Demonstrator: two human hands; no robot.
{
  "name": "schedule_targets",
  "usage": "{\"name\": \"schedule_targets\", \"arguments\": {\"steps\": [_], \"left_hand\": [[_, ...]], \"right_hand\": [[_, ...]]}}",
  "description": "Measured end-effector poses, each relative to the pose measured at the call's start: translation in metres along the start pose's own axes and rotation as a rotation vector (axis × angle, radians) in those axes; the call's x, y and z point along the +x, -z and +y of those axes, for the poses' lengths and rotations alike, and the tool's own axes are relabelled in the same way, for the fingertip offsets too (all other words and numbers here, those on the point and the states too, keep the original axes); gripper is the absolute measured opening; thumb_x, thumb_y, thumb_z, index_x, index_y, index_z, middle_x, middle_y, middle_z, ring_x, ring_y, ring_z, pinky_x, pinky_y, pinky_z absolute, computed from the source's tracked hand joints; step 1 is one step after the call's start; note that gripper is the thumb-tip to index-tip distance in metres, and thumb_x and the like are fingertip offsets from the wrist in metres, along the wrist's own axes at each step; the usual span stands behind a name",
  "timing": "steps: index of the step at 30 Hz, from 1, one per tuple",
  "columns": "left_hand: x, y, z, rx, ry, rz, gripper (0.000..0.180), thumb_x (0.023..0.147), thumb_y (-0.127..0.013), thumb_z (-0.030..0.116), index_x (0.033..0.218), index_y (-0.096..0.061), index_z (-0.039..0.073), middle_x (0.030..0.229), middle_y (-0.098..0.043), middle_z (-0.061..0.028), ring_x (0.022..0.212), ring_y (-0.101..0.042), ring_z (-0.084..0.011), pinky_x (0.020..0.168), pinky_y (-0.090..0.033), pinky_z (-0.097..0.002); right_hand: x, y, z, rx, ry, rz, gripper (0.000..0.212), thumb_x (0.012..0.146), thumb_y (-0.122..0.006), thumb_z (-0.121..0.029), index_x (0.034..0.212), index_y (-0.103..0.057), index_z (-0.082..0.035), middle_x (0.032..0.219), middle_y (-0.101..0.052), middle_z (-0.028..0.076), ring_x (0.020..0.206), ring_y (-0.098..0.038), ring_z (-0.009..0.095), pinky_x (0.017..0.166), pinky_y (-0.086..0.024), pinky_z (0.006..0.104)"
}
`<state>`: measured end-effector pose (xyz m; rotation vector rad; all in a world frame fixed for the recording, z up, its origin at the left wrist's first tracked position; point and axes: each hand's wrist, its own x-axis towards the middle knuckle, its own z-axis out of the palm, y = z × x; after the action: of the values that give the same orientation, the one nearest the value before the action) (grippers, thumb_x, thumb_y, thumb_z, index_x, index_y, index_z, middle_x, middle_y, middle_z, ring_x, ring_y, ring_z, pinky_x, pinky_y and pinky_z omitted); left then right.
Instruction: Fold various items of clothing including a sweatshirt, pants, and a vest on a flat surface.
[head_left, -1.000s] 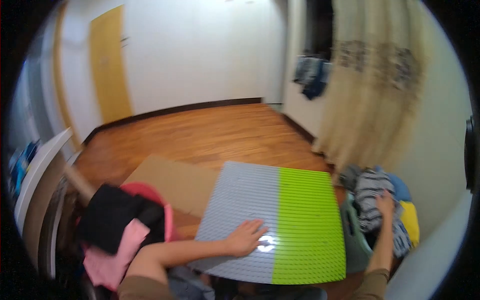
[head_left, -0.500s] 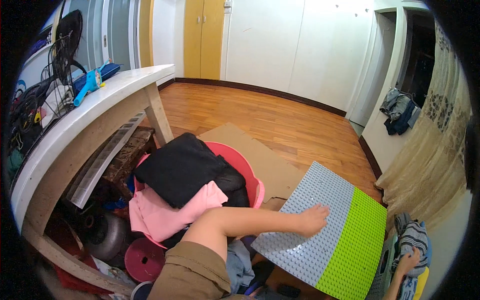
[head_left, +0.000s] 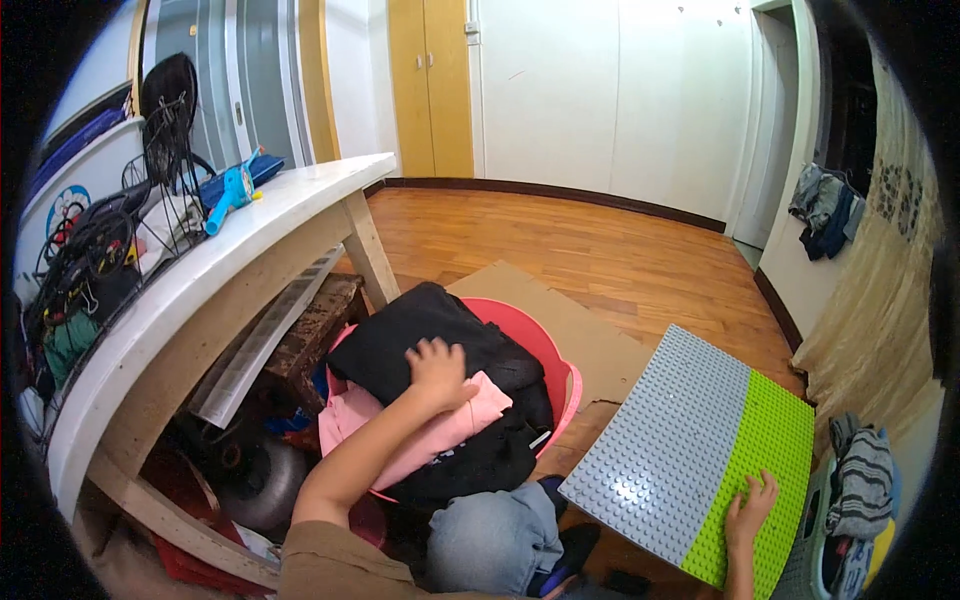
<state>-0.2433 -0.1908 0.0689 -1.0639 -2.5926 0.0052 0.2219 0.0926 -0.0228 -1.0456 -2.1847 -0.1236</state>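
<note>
On the left, a pink basin (head_left: 558, 372) is heaped with folded clothes: a black garment (head_left: 415, 310) and a pink cloth (head_left: 440, 437). My left hand (head_left: 438, 373) lies over these two, its fingers spread and grasping nothing. At the right is a studded board (head_left: 640, 440), grey on one side and lime green on the other. Over the green part hovers or rests my right hand (head_left: 750, 510), fingers apart with nothing in them. Whether it touches the studs I cannot tell. Beyond it, a basket (head_left: 815, 545) holds a striped grey garment (head_left: 860, 490) and other clothes.
A white table (head_left: 190, 300) with cables and a blue toy-like item (head_left: 233, 198) stands at the left. Under it are a wooden stool (head_left: 305, 335) and a round metal pot (head_left: 262, 480). Flat cardboard (head_left: 560, 315) lies behind the basin. A curtain (head_left: 850, 320) hangs at right.
My left hand has moved from above the board's grey part onto the clothes in the basin. My right hand has left the striped garment in the basket for the board's green part.
</note>
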Motion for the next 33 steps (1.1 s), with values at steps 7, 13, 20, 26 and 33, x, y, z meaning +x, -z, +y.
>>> {"name": "schedule_targets", "arguments": {"steps": [7, 13, 20, 26, 33], "left_hand": [[0.011, -0.007, -0.017, -0.137, 0.079, 0.069, 0.025, 0.074, -0.062, 0.02, 0.088, -0.053, 0.001, 0.092, -0.058, -0.0184, 0.086, -0.059, -0.0341, 0.073, -0.049, -0.0421], [0.051, 0.071, -0.039, -0.544, 0.118, 0.562, 0.017, 0.075, -0.059, 0.01, 0.088, -0.053, 0.001, 0.081, -0.06, -0.0167, 0.079, -0.06, -0.031, 0.069, -0.047, -0.0405], [0.076, 0.191, 0.012, -1.902, -0.226, 0.062, 0.023, 0.086, -0.057, 0.013, 0.104, -0.053, -0.001, 0.092, -0.062, -0.0068, 0.081, -0.059, -0.0152, 0.075, -0.049, -0.0288], [0.049, 0.202, 0.125, -2.203, -0.417, -0.691, 0.034, 0.088, -0.053, 0.021, 0.114, -0.049, -0.001, 0.106, -0.059, -0.0108, 0.091, -0.058, -0.0168, 0.082, -0.048, -0.0314], [-0.019, 0.136, 0.213, -1.247, -0.784, -0.601, 0.052, 0.088, -0.055, 0.029, 0.129, -0.036, 0.003, 0.113, -0.053, -0.0107, 0.101, -0.052, -0.0182, 0.087, -0.043, -0.0313]], "right_hand": [[-0.005, -0.003, 0.009, 0.03, -0.074, 0.053, 0.028, 0.067, -0.058, 0.003, 0.094, -0.053, 0.001, 0.113, -0.044, 0.022, 0.11, -0.039, 0.039, 0.094, -0.032, 0.0467], [-0.008, -0.009, 0.01, 0.062, -0.11, -0.004, 0.023, 0.068, -0.059, 0.0, 0.091, -0.054, 0.0, 0.109, -0.046, 0.021, 0.107, -0.04, 0.038, 0.092, -0.033, 0.0458], [0.015, 0.009, -0.073, 0.474, 0.003, 0.013, 0.031, 0.069, -0.067, -0.013, 0.097, -0.057, -0.003, 0.107, -0.051, 0.018, 0.106, -0.045, 0.033, 0.092, -0.035, 0.0418], [0.06, 0.035, -0.141, 2.013, -0.403, -0.371, 0.077, 0.08, -0.051, -0.058, 0.136, -0.028, -0.011, 0.134, -0.039, 0.01, 0.122, -0.038, 0.024, 0.103, -0.029, 0.0424], [0.024, 0.093, -0.134, 1.914, -0.557, 0.178, 0.058, 0.082, -0.059, -0.026, 0.129, -0.035, -0.004, 0.122, -0.046, 0.011, 0.109, -0.047, 0.026, 0.094, -0.04, 0.038]]}}
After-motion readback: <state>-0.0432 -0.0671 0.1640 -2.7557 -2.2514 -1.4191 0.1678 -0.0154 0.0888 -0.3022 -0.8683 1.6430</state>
